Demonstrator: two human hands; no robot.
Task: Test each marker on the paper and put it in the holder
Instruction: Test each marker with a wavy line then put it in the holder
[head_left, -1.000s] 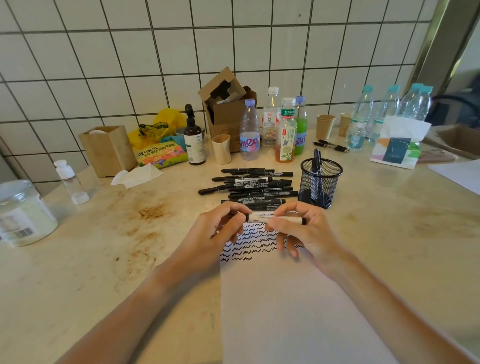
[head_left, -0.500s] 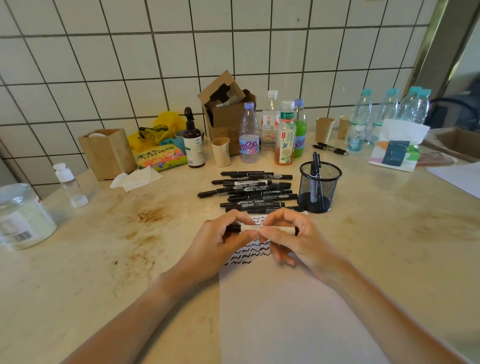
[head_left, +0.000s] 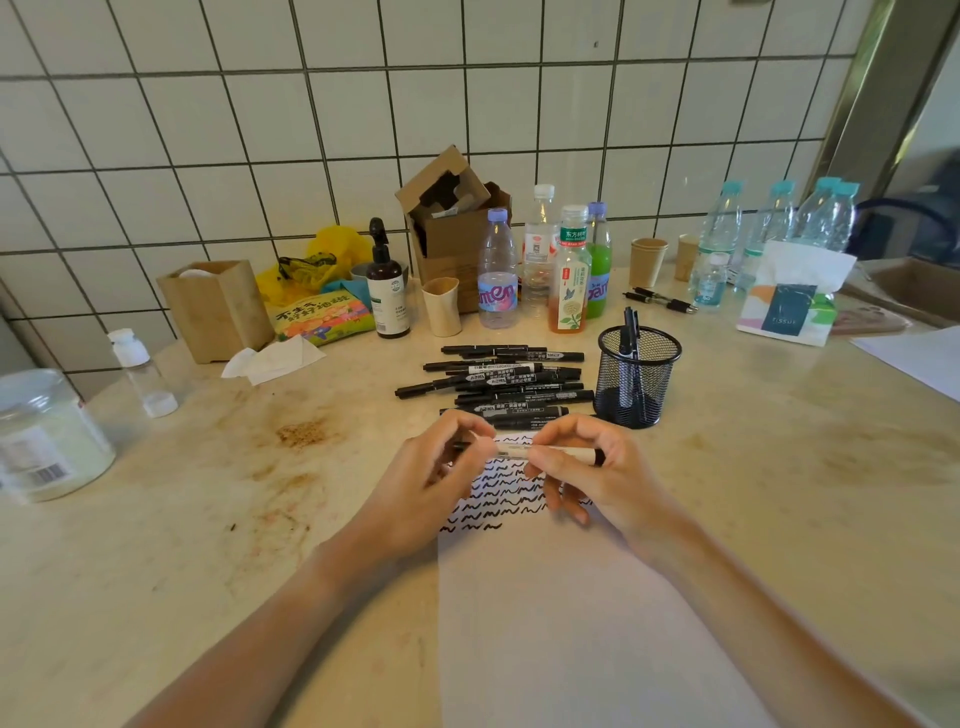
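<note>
You held one marker (head_left: 540, 453) level between your two hands at the centre of the frame, just above the top of the paper (head_left: 571, 623). Your left hand (head_left: 431, 483) had its fingers (head_left: 475, 439) curled round the marker's dark left end, and your right hand (head_left: 597, 473) pinched the pale barrel with thumb and bent fingers, the black right end poking out past them. Whether the cap was on or off could not be told. Rows of black squiggles (head_left: 498, 499) covered the upper part of the paper, partly hidden under your hands. Just above your hands lay a pile of black markers (head_left: 509, 379) on the worktop (head_left: 208, 519). To the right of that pile stood the mesh holder (head_left: 636, 384), upright, with a couple of markers already standing in it.
</note>
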